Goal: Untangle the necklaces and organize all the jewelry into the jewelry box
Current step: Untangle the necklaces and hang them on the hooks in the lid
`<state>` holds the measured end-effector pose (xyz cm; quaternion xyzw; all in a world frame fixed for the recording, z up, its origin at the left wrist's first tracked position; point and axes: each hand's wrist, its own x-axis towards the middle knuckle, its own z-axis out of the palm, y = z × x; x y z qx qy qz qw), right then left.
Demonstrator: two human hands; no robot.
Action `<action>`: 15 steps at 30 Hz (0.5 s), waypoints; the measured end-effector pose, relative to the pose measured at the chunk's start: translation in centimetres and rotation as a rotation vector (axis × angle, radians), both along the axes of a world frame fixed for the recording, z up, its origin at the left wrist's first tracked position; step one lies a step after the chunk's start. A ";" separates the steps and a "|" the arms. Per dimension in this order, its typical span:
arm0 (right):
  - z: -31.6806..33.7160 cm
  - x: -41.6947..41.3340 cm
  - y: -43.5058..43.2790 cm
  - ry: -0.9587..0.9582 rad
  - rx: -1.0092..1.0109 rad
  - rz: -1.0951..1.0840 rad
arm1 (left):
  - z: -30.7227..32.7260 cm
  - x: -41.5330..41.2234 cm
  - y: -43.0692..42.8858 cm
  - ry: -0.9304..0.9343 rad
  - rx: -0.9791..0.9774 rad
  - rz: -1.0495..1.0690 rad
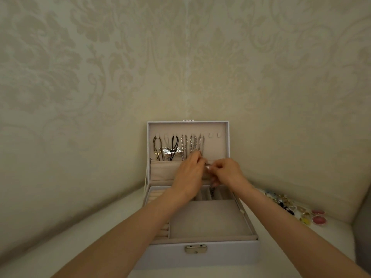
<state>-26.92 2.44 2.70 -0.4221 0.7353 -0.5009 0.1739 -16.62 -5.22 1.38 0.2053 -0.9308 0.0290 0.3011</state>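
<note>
On the lid (220,129) of the jewelry box (202,255), a hung chain (201,145) is pinched low by the left hand (188,173). The fingers of the right hand (228,171) are curled; what they hold cannot be told. If pulled sideways, the chain may be snagged on the adjacent necklaces (186,146) or unhooked.

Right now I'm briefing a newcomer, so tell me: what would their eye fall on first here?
The open white box sits in the middle, its raised lid hung with necklaces and a silver bow. Both hands meet low on the lid: the left hand pinches the last chain, the right hand curled beside it. A colourful jewelry heap lies at right.
</note>
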 end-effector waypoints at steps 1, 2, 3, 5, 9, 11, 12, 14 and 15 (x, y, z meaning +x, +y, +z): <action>0.2 -0.3 0.2 0.047 0.005 -0.020 | -0.1 0.0 0.0 0.006 -0.004 0.003; 0.5 -0.6 0.4 0.109 0.020 -0.035 | -0.2 0.0 0.0 0.009 -0.012 0.008; 0.8 -0.8 0.6 0.163 0.043 -0.040 | -0.2 0.0 0.1 0.015 -0.024 0.014; 1.6 -1.1 1.1 0.203 0.098 -0.031 | -0.3 -0.3 0.1 0.038 -0.043 0.028; 3.6 -1.4 2.0 0.314 0.219 -0.005 | -0.8 -0.6 -0.3 0.073 -0.066 0.059; 4.6 -1.3 2.4 0.353 0.316 0.019 | -0.9 -0.6 -0.3 0.077 -0.071 0.063; 5.1 -1.3 2.5 0.351 0.368 0.035 | -0.8 -0.6 -0.3 0.078 -0.069 0.057; 6.2 -1.3 2.9 0.308 0.433 0.071 | -0.7 -0.6 -0.3 0.078 -0.061 0.045; 6.7 -1.2 3.1 0.286 0.435 0.079 | -0.7 -0.6 -0.2 0.074 -0.054 0.044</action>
